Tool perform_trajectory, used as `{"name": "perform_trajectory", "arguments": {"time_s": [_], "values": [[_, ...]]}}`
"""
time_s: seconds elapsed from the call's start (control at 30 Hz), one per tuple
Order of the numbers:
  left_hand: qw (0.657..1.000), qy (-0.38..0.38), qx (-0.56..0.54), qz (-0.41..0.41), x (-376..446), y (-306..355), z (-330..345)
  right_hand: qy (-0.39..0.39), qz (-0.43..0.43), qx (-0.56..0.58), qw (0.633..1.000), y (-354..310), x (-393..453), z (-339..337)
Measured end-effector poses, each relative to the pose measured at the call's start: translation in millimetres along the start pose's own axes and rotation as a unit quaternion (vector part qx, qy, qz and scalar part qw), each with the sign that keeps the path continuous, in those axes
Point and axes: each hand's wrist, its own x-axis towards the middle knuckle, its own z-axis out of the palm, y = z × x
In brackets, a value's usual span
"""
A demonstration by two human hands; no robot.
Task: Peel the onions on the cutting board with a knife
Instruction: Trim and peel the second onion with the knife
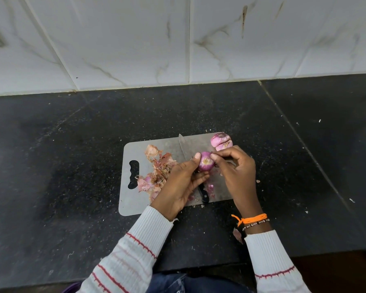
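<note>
A small purple onion (206, 164) is held above the grey cutting board (135, 199). My left hand (183, 182) grips it from the left with thumb on top and fingers beneath. My right hand (236, 168) pinches the onion's right side with fingertips. The knife (184, 148) lies on the board under my hands, blade pointing away, black handle (204, 195) near the front edge. Two peeled onions (221, 141) sit at the board's far right corner. A pile of dry onion skins (154, 172) lies on the board's left part.
The board rests on a black speckled stone counter (61, 166) with skin scraps scattered around. A white marble-pattern tiled wall (178, 39) stands behind. The counter's front edge is near my sleeves.
</note>
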Motion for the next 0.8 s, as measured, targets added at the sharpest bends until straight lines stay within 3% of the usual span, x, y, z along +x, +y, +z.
{"name": "perform_trajectory", "arguments": {"time_s": [0.17, 0.63, 0.8], "values": [[1.000, 0.000, -0.008, -0.006, 0.3, 0.2, 2.5, 0.032, -0.006, -0.020, 0.999, 0.3, -0.6, 2.4], [0.987, 0.009, -0.160, -0.013, 1.4, 7.2, -3.5, 0.003, 0.005, 0.008, 1.000, -0.3, -1.4, 4.7], [0.982, 0.010, -0.188, -0.001, 5.1, 7.3, -4.4, -0.011, 0.035, -0.091, 0.995, 8.8, -0.2, 2.3]]}}
